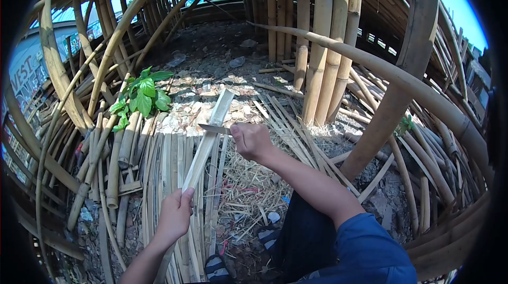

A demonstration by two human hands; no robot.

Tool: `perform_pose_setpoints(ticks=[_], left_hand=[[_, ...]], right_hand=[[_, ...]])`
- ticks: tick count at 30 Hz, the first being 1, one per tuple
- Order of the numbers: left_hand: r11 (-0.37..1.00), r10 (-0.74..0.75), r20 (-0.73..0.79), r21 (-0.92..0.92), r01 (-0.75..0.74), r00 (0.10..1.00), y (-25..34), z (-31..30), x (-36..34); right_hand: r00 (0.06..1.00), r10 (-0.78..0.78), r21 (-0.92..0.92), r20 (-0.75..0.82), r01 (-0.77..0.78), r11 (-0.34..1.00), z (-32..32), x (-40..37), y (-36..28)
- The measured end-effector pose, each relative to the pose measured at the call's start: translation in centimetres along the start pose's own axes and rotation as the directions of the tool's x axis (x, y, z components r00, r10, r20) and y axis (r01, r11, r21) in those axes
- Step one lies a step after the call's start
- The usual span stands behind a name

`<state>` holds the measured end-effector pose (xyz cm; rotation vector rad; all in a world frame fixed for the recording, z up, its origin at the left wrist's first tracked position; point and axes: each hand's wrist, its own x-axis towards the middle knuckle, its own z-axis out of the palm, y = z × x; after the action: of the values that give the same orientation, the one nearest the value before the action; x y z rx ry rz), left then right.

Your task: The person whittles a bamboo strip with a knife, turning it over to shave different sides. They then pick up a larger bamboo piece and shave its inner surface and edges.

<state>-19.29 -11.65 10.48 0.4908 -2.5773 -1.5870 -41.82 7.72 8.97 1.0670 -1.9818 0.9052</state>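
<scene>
My left hand point(175, 214) is closed round the lower end of a split bamboo strip point(207, 144), which slants up and away from me. In my right hand point(253, 141) is a knife point(214, 128), gripped by its handle, most of which the fingers hide. Its blade points left and lies across the strip's upper half. Long split bamboo strips point(168, 165) lie side by side on the ground beneath the held strip.
Thick upright bamboo poles point(317, 83) stand ahead, and a long curved pole point(381, 64) crosses the right side. Shavings point(246, 178) cover the ground before my feet. A leafy green plant point(144, 93) grows at the left, beside stacked bamboo pieces point(114, 181).
</scene>
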Motion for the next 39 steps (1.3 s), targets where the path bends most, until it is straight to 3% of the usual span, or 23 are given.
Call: perform_pose_setpoints(ticks=[4, 8, 13, 15, 16, 19, 24, 26, 27, 29, 33, 34, 39], left_hand=[[0.993, 0.073, -0.039, 0.097, -0.069, 0.997, 0.5, 0.5, -0.5], [0.979, 0.144, -0.029, 0.150, -0.138, 0.989, -0.3, 0.4, -0.5], [0.981, 0.123, -0.022, 0.156, -0.118, 0.992, -0.3, 0.4, -0.1], [0.982, 0.114, -0.017, 0.153, -0.110, 0.993, -0.4, 0.0, -0.3], [0.993, 0.070, -0.001, 0.097, -0.070, 0.998, -0.5, -0.2, -0.3], [0.995, -0.026, 0.053, 0.098, 0.021, 0.998, -0.3, -0.7, -1.2], [0.998, -0.037, 0.079, 0.049, 0.033, 0.996, -1.5, -0.2, 0.3], [0.996, -0.017, 0.045, 0.085, 0.014, 0.999, -2.1, -0.3, 0.8], [0.993, 0.011, 0.023, 0.121, -0.013, 1.000, -2.4, -0.4, 1.0], [0.993, 0.015, -0.008, 0.121, -0.014, 1.000, -2.4, -0.4, 1.3], [0.986, 0.080, -0.049, 0.148, -0.072, 0.996, -2.4, -0.4, 1.6], [0.986, 0.078, -0.049, 0.152, -0.070, 0.996, -2.6, -0.4, 1.6], [0.994, 0.038, -0.017, 0.106, -0.036, 0.999, -2.3, -0.5, 1.1]], right_hand=[[0.988, -0.125, -0.084, -0.086, 0.118, 0.989, 0.2, 0.3, 2.0], [0.979, -0.191, -0.164, -0.072, 0.177, 0.970, 0.3, 0.4, 3.3], [0.966, -0.254, -0.231, -0.045, 0.237, 0.944, -0.3, 0.9, 5.0], [0.932, -0.358, -0.301, -0.049, 0.328, 0.895, -0.5, 1.1, 5.5], [0.976, -0.202, -0.366, -0.078, 0.160, 0.917, -0.2, 0.8, 5.6], [0.971, -0.182, -0.291, -0.155, 0.131, 0.948, -2.5, 0.6, 9.3], [0.999, -0.005, -0.305, -0.047, -0.009, 0.952, -1.2, -0.4, 8.6], [0.985, 0.172, -0.209, -0.019, -0.172, 0.963, -0.3, -0.8, 7.3], [0.986, 0.166, -0.199, -0.019, -0.166, 0.966, 0.0, -0.7, 6.4], [0.936, 0.336, -0.085, 0.107, -0.328, 0.941, 0.1, -0.2, 3.9], [0.967, 0.235, 0.154, 0.101, -0.248, 0.956, -0.4, 0.2, -2.1], [0.987, 0.145, 0.142, 0.074, -0.154, 0.978, 0.2, -0.2, -2.1], [0.994, 0.103, 0.125, -0.020, -0.100, 0.987, 1.5, 0.2, -0.5]])
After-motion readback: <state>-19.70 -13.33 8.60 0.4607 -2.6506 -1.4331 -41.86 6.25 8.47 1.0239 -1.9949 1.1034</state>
